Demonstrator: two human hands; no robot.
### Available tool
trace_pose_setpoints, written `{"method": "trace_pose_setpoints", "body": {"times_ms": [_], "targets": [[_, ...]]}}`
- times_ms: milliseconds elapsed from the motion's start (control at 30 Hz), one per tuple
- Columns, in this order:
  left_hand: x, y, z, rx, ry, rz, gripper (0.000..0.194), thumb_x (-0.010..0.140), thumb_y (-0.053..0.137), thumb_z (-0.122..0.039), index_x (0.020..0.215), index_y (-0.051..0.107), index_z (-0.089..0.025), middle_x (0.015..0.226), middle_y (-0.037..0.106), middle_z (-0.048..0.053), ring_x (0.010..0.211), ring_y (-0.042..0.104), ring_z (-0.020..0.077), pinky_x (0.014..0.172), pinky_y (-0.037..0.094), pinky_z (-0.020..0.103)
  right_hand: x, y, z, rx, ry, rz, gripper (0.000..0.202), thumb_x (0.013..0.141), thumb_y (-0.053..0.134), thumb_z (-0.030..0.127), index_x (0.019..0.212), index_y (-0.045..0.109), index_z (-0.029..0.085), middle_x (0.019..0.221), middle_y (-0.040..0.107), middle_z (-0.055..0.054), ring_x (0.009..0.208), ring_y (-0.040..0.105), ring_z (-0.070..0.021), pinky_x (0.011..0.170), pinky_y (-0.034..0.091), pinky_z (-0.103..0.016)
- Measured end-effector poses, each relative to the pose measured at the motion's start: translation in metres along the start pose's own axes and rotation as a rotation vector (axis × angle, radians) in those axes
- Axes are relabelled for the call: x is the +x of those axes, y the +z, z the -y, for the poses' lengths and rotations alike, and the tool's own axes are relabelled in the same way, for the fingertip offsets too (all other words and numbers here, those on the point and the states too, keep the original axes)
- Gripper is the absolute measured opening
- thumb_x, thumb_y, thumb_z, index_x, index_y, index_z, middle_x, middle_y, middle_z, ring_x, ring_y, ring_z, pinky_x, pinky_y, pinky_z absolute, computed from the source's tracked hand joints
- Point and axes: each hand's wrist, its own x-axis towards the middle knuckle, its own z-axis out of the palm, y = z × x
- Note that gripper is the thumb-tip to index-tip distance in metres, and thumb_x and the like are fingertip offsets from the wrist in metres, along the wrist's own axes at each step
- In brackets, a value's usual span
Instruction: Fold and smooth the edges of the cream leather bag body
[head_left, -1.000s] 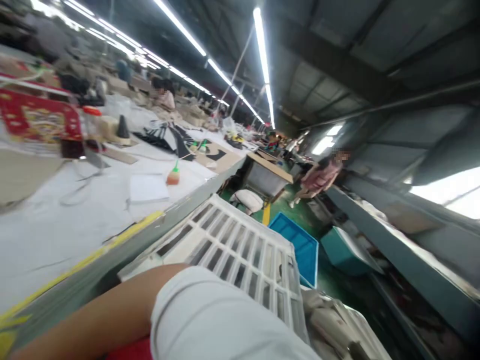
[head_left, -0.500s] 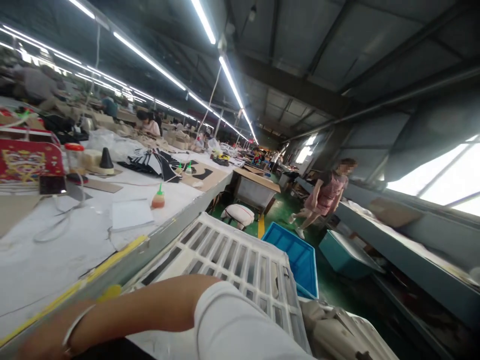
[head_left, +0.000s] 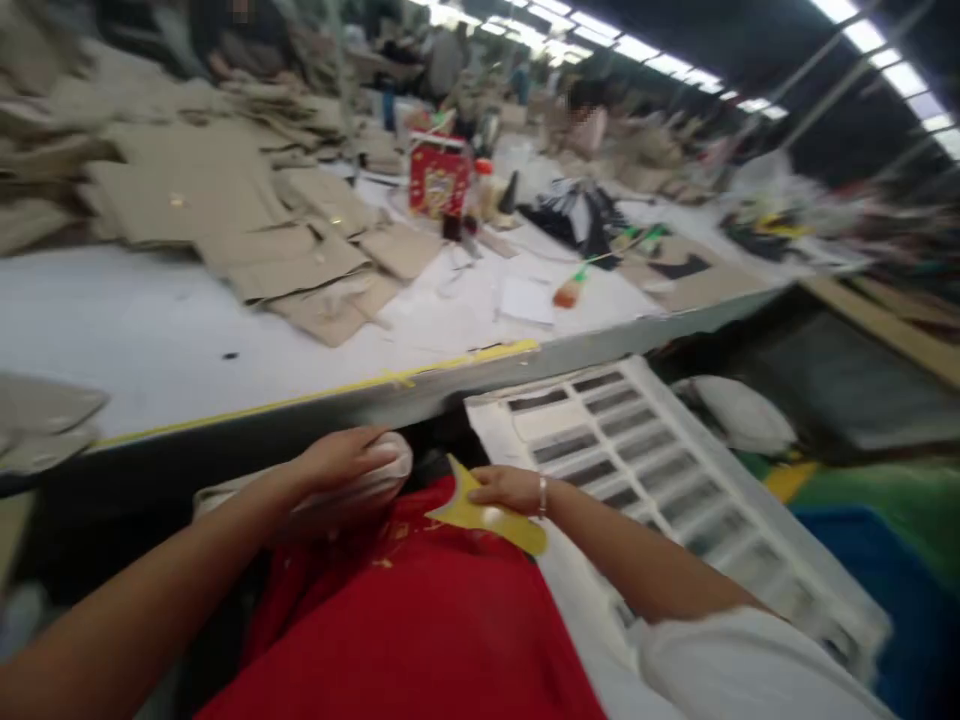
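A red cloth (head_left: 420, 620) is spread nearest, over the lap. On its far edge a yellow piece (head_left: 487, 515) is pinched in the grip of the right hand (head_left: 510, 487), a bracelet seen at the wrist. The left hand (head_left: 341, 462) is closed around a pale bundle (head_left: 379, 475), just beside the yellow piece. To the right a white slatted crate (head_left: 675, 480) is tilted; its contents cannot be told through the blur. Beyond the hands, the table (head_left: 150, 340) is edged with yellow tape and loaded with tan cardboard pieces (head_left: 300, 260), a glue bottle (head_left: 568, 292) and a red box (head_left: 437, 178). Other people are seated far behind.
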Motion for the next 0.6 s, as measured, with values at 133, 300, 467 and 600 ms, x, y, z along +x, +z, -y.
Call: {"method": "trace_pose_setpoints", "body": {"times_ms": [133,300,467,600], "targets": [[-0.044,0.007,0.019,0.456,-0.092,-0.108,0.104,0.058,0.073,-0.063,0.143,0.034,-0.018,0.145,0.040,0.018,0.128,0.040,0.0389,0.106,0.030,0.045,0.013,-0.005,-0.017,0.063,0.028,0.022,0.024,0.092,0.050,0.035,0.108,0.045,0.018,0.079,0.066,-0.004,0.070,0.068,-0.0146,0.063,0.053,-0.021],[-0.031,0.030,0.008,0.691,-0.079,-0.263,0.089,0.069,0.064,-0.055,0.139,0.036,-0.007,0.128,0.052,0.022,0.112,0.050,0.0361,0.094,0.036,0.045,0.026,0.001,-0.009,0.027,-0.027,0.054,0.046,0.085,0.059,0.049,0.119,0.039,0.024,0.087,0.066,0.000,0.050,0.060,-0.0101,0.049,0.051,-0.021],[-0.035,0.041,0.016,0.797,0.014,-0.378,0.076,0.077,0.058,-0.045,0.137,0.039,-0.003,0.128,0.053,0.020,0.112,0.049,0.0324,0.093,0.036,0.044,0.059,-0.002,0.001,0.015,-0.172,0.112,0.060,0.078,0.068,0.051,0.125,0.042,0.024,0.101,0.065,-0.002,0.071,0.063,-0.0123,0.066,0.055,-0.026],[-0.037,0.043,0.021,0.844,0.074,-0.403,0.075,0.079,0.059,-0.042,0.137,0.039,-0.001,0.130,0.051,0.021,0.114,0.046,0.0317,0.095,0.034,0.044,0.077,-0.005,0.007,-0.046,-0.171,0.126,0.049,0.078,0.068,0.052,0.112,0.049,0.021,0.098,0.064,-0.001,0.084,0.063,-0.0157,0.077,0.054,-0.029]]}}
